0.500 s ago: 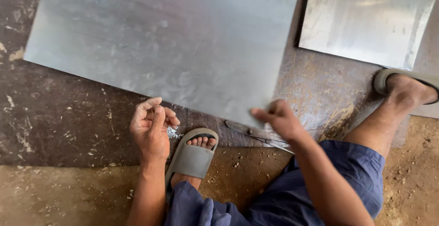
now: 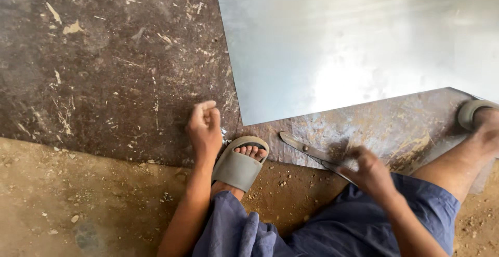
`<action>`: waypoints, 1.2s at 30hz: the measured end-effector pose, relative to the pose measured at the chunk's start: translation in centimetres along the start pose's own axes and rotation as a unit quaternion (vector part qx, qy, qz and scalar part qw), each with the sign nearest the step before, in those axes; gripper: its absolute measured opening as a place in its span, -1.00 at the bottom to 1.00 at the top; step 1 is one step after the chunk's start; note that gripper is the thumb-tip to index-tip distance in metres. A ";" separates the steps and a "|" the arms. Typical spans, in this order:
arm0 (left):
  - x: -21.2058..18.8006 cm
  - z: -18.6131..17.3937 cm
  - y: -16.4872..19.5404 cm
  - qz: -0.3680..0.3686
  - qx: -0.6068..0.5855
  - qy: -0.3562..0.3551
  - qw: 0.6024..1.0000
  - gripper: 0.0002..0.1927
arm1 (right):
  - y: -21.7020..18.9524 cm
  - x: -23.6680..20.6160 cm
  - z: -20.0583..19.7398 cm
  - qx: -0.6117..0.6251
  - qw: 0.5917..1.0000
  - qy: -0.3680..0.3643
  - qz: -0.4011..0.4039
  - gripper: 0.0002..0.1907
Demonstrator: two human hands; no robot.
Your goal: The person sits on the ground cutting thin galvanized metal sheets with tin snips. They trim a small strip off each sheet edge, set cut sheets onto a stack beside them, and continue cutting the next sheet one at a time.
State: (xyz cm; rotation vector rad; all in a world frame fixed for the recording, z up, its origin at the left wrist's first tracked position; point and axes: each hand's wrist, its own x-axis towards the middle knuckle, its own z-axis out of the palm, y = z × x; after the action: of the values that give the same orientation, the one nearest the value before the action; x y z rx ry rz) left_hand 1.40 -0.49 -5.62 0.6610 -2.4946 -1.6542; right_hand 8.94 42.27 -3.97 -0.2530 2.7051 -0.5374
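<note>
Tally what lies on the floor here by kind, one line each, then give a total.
Metal sheet: 1
Metal shears, under the right hand: 1
Grey sandals: 2
Small shiny scrap at the left hand, too small to identify: 1
Total: 5

Grey metal shears (image 2: 312,154) lie flat beside shiny sheet (image 2: 364,44).
</note>
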 end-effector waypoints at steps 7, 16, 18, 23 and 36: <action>-2.0 2.9 1.7 0.016 0.038 -0.102 0.994 -0.55 | 0.4 -1.3 2.9 -0.034 0.998 -0.033 -0.035 -0.77; 0.8 5.0 3.8 -0.219 -0.160 -0.096 0.958 -0.31 | 0.2 -2.2 0.4 0.222 0.842 -0.428 0.242 -0.79; 1.8 5.2 3.8 -0.256 -0.269 -0.103 0.923 -0.36 | 0.2 -2.8 2.4 0.129 0.871 -0.421 0.219 -0.75; 1.5 5.2 3.2 -0.123 -0.347 -0.204 0.907 -0.63 | 0.6 -5.0 5.5 -0.064 0.943 -0.308 0.105 -0.51; 1.9 5.4 2.2 -0.210 -0.221 -0.154 0.940 -0.75 | -1.4 -4.0 2.9 0.204 0.922 -0.302 0.130 -0.55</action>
State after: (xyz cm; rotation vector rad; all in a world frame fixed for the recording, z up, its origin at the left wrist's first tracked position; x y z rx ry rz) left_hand -2.62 4.17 -6.20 0.9848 -2.1173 -2.5449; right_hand 13.90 41.04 -4.58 0.0526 1.9353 -0.7749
